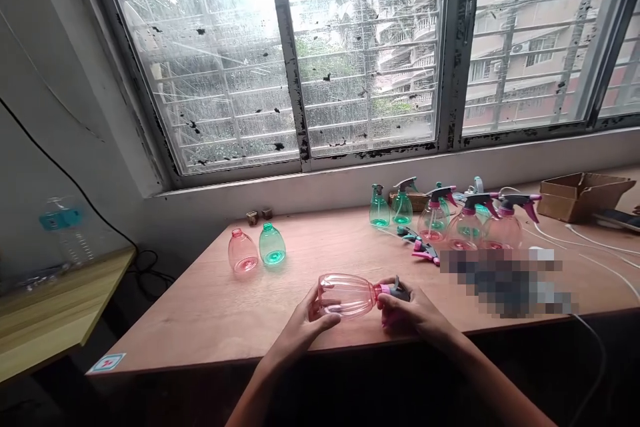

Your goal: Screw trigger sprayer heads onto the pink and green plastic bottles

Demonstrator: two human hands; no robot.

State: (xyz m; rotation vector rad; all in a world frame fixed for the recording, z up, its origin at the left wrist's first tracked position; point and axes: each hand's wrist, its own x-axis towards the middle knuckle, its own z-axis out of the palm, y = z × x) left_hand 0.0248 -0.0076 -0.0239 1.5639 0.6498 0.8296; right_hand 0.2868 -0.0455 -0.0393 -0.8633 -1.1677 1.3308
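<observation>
A pink transparent spray bottle point(347, 294) lies on its side near the front edge of the wooden table point(210, 307). My left hand point(305, 324) wraps round the bottle's body. My right hand point(413, 314) is closed on the grey and pink spray head point(397, 290) at the bottle's neck. Both forearms reach in from the bottom of the view.
A pink bottle point(243, 252) and a green bottle point(272, 244) without heads stand at the left. Several finished spray bottles point(467, 220) stand at the back right, with loose spray heads point(423, 247) before them. A cardboard box point(580, 195) and white cables point(595, 240) lie far right.
</observation>
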